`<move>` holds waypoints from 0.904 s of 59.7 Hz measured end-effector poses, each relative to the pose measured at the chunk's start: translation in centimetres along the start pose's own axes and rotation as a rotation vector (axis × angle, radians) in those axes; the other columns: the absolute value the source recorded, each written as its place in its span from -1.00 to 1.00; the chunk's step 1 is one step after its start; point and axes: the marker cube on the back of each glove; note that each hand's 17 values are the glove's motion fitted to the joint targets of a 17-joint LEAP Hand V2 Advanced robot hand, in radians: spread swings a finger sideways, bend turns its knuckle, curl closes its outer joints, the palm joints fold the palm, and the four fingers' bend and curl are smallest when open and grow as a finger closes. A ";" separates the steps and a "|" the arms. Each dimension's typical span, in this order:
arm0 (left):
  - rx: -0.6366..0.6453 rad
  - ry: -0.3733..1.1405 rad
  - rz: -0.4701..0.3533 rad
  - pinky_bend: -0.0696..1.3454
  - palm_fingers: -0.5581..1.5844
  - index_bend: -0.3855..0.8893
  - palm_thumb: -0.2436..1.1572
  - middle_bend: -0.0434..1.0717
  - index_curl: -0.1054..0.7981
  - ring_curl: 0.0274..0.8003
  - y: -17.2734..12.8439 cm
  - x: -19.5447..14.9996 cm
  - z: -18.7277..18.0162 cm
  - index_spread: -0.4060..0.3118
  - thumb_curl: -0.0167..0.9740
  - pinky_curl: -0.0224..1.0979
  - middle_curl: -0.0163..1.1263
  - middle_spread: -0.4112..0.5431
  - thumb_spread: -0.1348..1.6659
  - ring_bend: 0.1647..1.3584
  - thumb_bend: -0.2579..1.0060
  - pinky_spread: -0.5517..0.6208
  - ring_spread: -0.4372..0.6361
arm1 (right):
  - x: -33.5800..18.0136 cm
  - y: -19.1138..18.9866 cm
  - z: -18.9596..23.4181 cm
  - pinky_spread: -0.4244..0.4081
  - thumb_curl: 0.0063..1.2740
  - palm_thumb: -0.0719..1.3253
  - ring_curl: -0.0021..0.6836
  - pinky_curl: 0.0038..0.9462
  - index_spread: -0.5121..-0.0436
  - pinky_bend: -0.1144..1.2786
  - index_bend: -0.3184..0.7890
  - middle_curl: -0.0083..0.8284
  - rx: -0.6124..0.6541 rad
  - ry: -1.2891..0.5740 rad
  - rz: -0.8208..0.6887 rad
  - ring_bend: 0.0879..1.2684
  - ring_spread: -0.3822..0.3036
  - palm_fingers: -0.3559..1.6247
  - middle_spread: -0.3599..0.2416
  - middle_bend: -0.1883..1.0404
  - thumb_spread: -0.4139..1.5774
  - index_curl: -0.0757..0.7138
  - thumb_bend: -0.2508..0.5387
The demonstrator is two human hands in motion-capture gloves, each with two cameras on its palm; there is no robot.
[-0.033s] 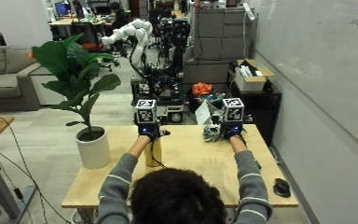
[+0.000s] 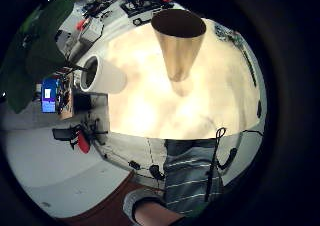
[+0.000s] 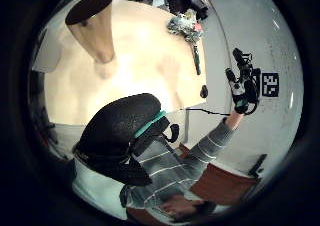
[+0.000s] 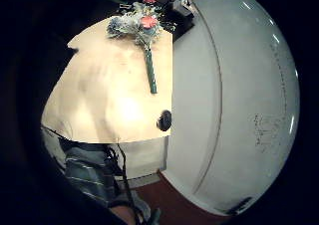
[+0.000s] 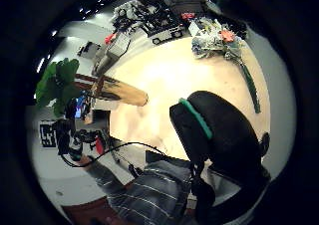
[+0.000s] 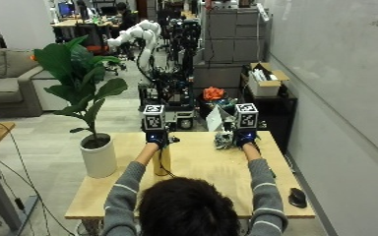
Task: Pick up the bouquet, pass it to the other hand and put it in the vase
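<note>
No brand, label or readable writing on the task's things in any view.

Bench (image 6: 202,172): light wooden top, person seated at its near edge, both forearms stretched toward the far edge.

Left hand (image 6: 156,138): raised over the far-left part of the bench, directly above the vase (image 6: 161,162). Fingers cannot be made out in any view, so whether they are spread or curled cannot be told.

Right hand (image 6: 244,139): raised over the far-right part of the bench, just above the bouquet (image 6: 226,140). In the left thumb side palm view it shows in the air beyond the bench's right edge, holding nothing visible; the set of its fingers cannot be told.

Bouquet: lies flat at the far right corner of the bench, pale flower heads with one red bloom toward the far edge, green stem (image 4: 150,71) pointing back toward the near edge along the right side. Not lifted.

Vase: tan, tapered, upright, open mouth wider than its base, standing left of centre near the far edge, mouth dark with nothing seen inside.

Also on the bench: white pot (image 6: 99,156) with a large-leafed plant at the left edge; black mouse (image 6: 297,197) at the near right corner.

Against the earlier outside picture: hands, bouquet, vase, pot and mouse stand in the same places; no change seen.
</note>
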 end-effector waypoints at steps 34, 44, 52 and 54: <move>0.028 0.057 0.008 -0.42 -0.31 -0.17 -0.42 -0.57 -0.28 -0.47 1.6 1.4 -1.3 0.10 -0.47 -0.50 -0.49 0.28 0.17 -0.34 -0.64 0.64 0.42 | 4.0 -0.4 -1.1 0.63 -0.74 -0.26 -0.26 -0.41 -0.37 -0.32 -0.17 -0.29 0.013 -0.035 0.080 -0.50 0.16 -0.25 0.02 -0.37 0.67 -0.22 -0.02; -0.010 0.087 0.069 -0.42 -0.32 -0.17 -0.43 -0.58 -0.23 -0.44 -0.5 2.4 1.0 0.12 -0.42 -0.46 -0.44 0.29 0.17 -0.32 -0.64 0.64 0.43 | 5.5 -0.9 -0.2 0.63 -0.72 -0.24 -0.19 -0.36 -0.39 -0.29 -0.24 -0.22 -0.038 -0.038 0.111 -0.47 0.16 -0.28 0.04 -0.36 0.68 -0.25 -0.13; -0.041 0.094 0.109 -0.42 -0.33 -0.17 -0.43 -0.58 -0.21 -0.42 -0.9 3.8 2.2 0.13 -0.40 -0.44 -0.42 0.30 0.18 -0.32 -0.64 0.65 0.43 | 7.2 -1.6 -0.1 0.64 -0.70 -0.24 -0.15 -0.32 -0.40 -0.26 -0.24 -0.18 -0.030 -0.024 0.189 -0.44 0.20 -0.31 0.12 -0.36 0.67 -0.29 -0.23; -0.068 0.085 0.104 -0.42 -0.33 -0.17 -0.43 -0.58 -0.20 -0.41 -1.3 3.9 2.8 0.13 -0.39 -0.44 -0.41 0.30 0.18 -0.32 -0.64 0.65 0.43 | 7.9 -1.3 -0.1 0.64 -0.70 -0.24 -0.13 -0.31 -0.40 -0.24 -0.24 -0.18 -0.050 -0.012 0.240 -0.43 0.22 -0.32 0.16 -0.37 0.67 -0.29 -0.26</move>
